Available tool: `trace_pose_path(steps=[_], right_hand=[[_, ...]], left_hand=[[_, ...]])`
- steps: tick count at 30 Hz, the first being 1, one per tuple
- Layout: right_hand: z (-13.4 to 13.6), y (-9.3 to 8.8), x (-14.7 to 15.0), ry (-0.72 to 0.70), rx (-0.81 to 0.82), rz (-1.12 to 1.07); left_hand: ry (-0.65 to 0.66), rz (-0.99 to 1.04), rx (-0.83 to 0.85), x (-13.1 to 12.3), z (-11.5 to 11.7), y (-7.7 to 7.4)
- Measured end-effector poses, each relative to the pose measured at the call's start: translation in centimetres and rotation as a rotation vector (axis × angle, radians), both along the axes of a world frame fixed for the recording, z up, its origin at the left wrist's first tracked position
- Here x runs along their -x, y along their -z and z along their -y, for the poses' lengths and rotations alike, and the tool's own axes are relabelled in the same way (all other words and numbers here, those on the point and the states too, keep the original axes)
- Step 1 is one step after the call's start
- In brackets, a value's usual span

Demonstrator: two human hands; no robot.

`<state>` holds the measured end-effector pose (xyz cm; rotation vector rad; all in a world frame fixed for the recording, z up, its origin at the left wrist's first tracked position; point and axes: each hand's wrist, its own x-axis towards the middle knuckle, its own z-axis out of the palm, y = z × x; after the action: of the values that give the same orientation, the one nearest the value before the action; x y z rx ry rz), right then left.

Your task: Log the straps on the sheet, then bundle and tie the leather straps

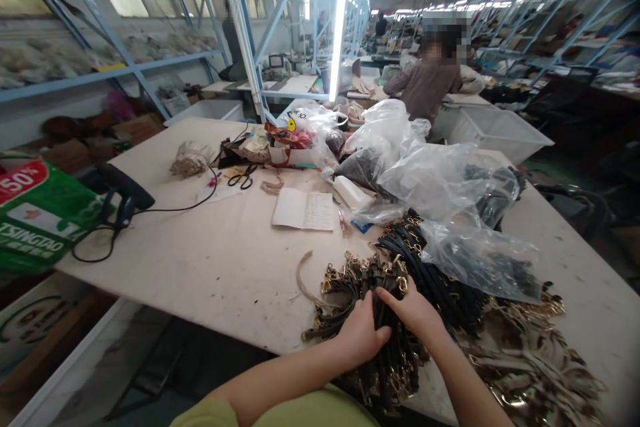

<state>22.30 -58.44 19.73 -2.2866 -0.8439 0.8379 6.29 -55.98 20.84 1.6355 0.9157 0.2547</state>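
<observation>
A thick bundle of dark brown straps with gold clasps [345, 280] lies at the near edge of the table. My left hand [361, 332] grips the bundle from the left, its fingers partly hidden among the straps. From the other side my right hand [417, 307] closes on the same straps, close to a gold buckle; its fingertips are also partly hidden. Black straps with gold hooks [445, 280] lie just beyond my right hand. A pile of tan straps [540, 353] spreads to the right of my forearm.
Clear plastic bags [440, 180] heap at the back right. An open notebook [303, 209], black scissors [241, 177] and a barcode scanner [123, 190] with a cable lie on the table [200, 273]. A green bag [45, 220] stands left. A co-worker [425, 83] sits beyond, beside a white bin [500, 133].
</observation>
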Motion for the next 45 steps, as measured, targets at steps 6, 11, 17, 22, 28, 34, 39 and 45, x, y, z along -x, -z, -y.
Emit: trace_pose_path(steps=[6, 11, 17, 22, 28, 34, 39, 45], right_hand=[[0.9, 2.6, 1.0, -0.115, 0.001, 0.063], [-1.6, 1.9, 0.7, -0.152, 0.159, 0.202], [-1.0, 2.0, -1.3, -0.114, 0.175, 0.129], [3.3, 4.5, -1.8, -0.131, -0.139, -0.207], [5.0, 4.9, -0.1, -0.240, -0.101, 0.081], [6.4, 4.3, -1.4, -0.187, -0.023, 0.122], [7.6, 5.1, -3.4, -0.105, -0.102, 0.060], [11.0, 8.8, -6.7, 0.122, 0.042, -0.023]], left_hand=[[0.248, -0.335, -0.450, 1.0, -1.2, -1.1], [0.314, -0.424, -0.474, 1.2, -1.4, -0.1], [0.308, -0.434, -0.377, 1.8, -2.2, -0.1], [0.314, -0.346, -0.364, 2.6, -2.7, 0.5], [0.310, -0.299, -0.393, 1.7, -2.1, 1.9], [0.266, -0.458, -0.603, 4.1, -6.1, 3.7], [0.529, -0.689, -0.739, 5.0, -9.3, 7.1], [0.593, -0.723, -0.755, 3.4, -11.0, 9.3]])
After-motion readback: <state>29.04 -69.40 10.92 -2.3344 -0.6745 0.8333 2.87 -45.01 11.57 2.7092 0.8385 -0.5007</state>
